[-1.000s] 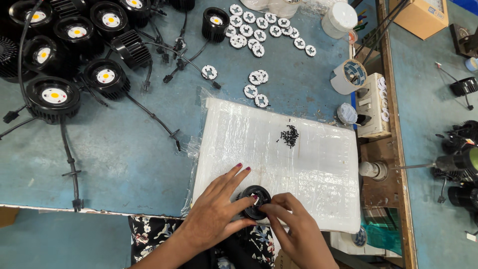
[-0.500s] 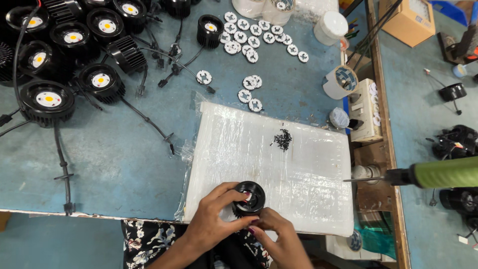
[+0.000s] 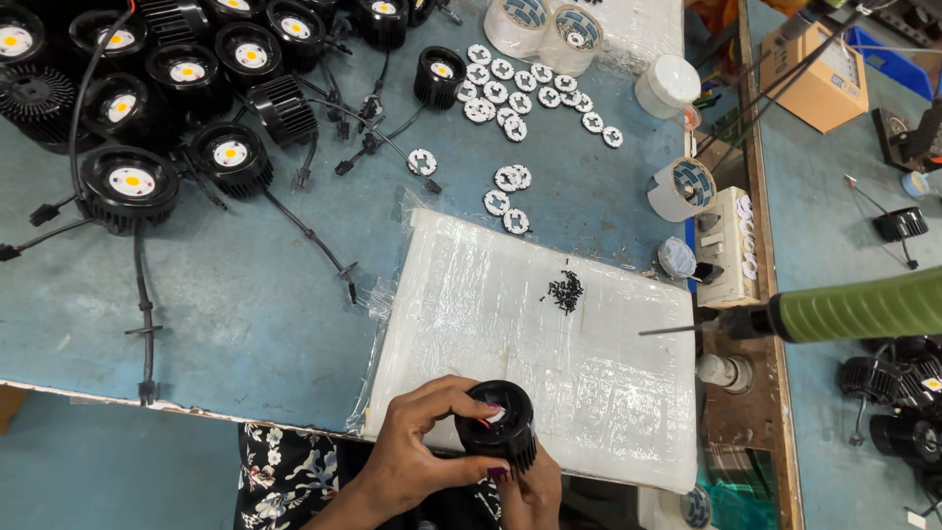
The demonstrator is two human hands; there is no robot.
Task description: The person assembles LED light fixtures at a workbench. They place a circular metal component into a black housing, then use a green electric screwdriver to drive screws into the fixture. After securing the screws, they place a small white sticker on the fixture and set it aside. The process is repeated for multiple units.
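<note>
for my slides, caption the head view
Both hands, left hand and right hand, grip a black finned lamp housing over a white pad.

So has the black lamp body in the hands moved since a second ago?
Yes. The lamp body has come toward the near edge of the white pad, farther from the screw pile; both hands grip it.

A brown cardboard box (image 3: 814,74) with a white label stands at two o'clock, beyond the bench (image 3: 245,304) edge. A white plastic-wrapped foam slab (image 3: 530,344) lies centre to five o'clock. A clear plastic-wrapped package (image 3: 638,25) sits at twelve o'clock.
</note>
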